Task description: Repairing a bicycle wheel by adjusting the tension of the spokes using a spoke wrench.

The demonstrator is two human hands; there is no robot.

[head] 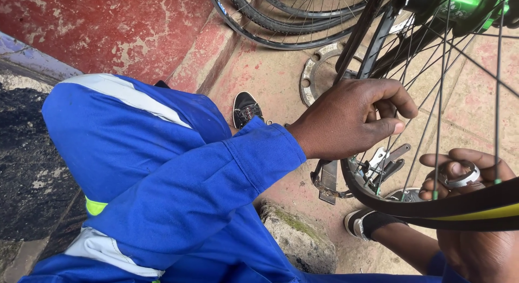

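the black-tyred bicycle wheel [432,207], thin steel spokes, runs off frame at right. the left hand [351,121] is pinched around a spoke. the right hand [465,177], partly hidden behind the rim, grips a small round metal spoke wrench [459,177].

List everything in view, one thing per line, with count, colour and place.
bicycle wheel: one, black rim and tyre with a yellow stripe, right foreground
wheels on the ground: at least two, black, top centre
metal ring: one, grey, on the ground
hub: one, green, top right
stone: one, grey, bottom centre
shoes: two, black
overall: blue, grey bands
left hand: on spokes
right hand: holds a silver ring tool
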